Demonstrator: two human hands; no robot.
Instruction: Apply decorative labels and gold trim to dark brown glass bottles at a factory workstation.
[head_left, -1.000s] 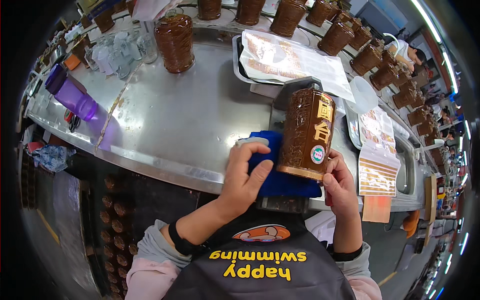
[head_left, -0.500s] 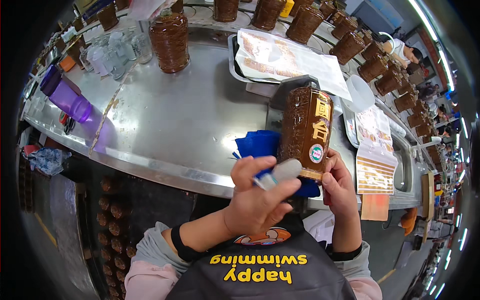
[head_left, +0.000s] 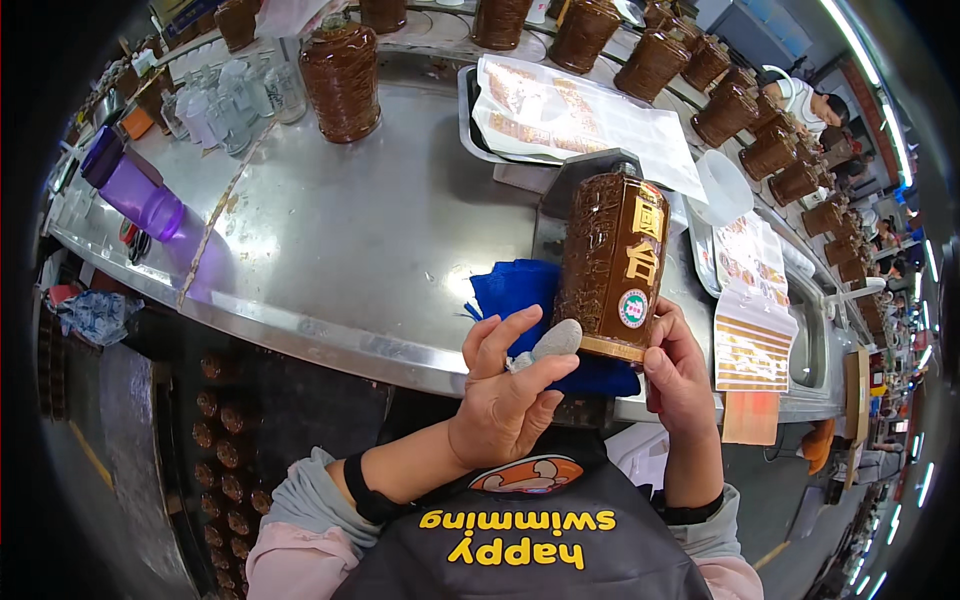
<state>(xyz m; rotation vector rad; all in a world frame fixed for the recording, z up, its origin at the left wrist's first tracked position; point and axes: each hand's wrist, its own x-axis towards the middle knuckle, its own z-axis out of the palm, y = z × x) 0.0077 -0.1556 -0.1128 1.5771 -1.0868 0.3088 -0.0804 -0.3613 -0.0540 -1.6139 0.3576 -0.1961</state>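
Note:
A brown glazed bottle with gold characters and a round green-and-white sticker lies tilted, neck away from me, against a dark grey stand. Its gold-banded base points toward me. My right hand grips the base's right edge between thumb and fingers. Just left of the base is my left hand, fingers spread and grasping nothing that I can see. A grey rounded covering appears to wrap one of its fingertips. Beneath the bottle's base and to its left lies a blue cloth.
Beyond the stand, a tray bears label sheets. Another brown bottle stands far left, near clear glass bottles and a purple water bottle. A striped gold sheet hangs over the right edge. Bottles line a conveyor behind.
My left hand has drawn slightly left, away from the bottle's base. The bottles on the conveyor have shifted right. My right hand keeps its grip.

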